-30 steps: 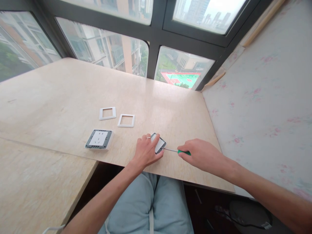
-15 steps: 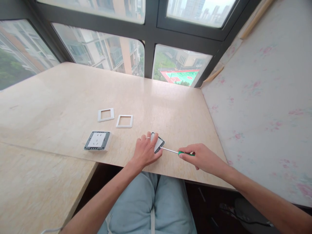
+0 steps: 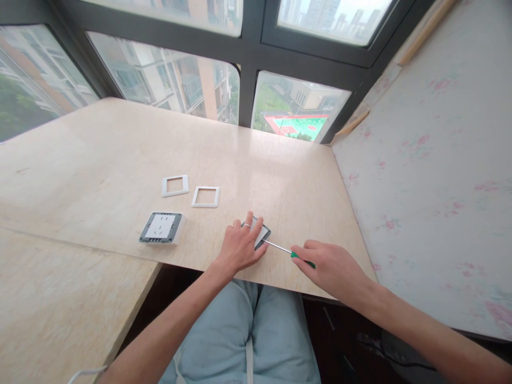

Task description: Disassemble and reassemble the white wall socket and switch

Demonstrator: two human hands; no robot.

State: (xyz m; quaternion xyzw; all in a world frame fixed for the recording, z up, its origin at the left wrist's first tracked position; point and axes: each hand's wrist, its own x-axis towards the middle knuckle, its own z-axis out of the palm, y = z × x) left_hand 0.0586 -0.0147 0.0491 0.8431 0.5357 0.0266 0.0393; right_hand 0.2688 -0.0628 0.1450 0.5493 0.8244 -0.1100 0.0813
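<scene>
My left hand presses on a wall socket near the front edge of the counter, its fingers and thumb holding it down and hiding most of its face. My right hand is closed around the green handle of a screwdriver. The metal shaft points left, its tip at the socket's right side, beside my left thumb. A second wall socket with a white face and grey surround lies to the left, on a white box. Behind it lie two white square frames, one farther left and another nearer.
The pale marble-patterned counter runs back to dark-framed windows. A wall with floral paper bounds the right side. A white cable lies at the lower left. My legs are below the front edge.
My right hand has turned, and the screwdriver handle now tilts lower to the right. My left hand stays on the socket, with its fingers slightly shifted. The whole view has moved a little.
</scene>
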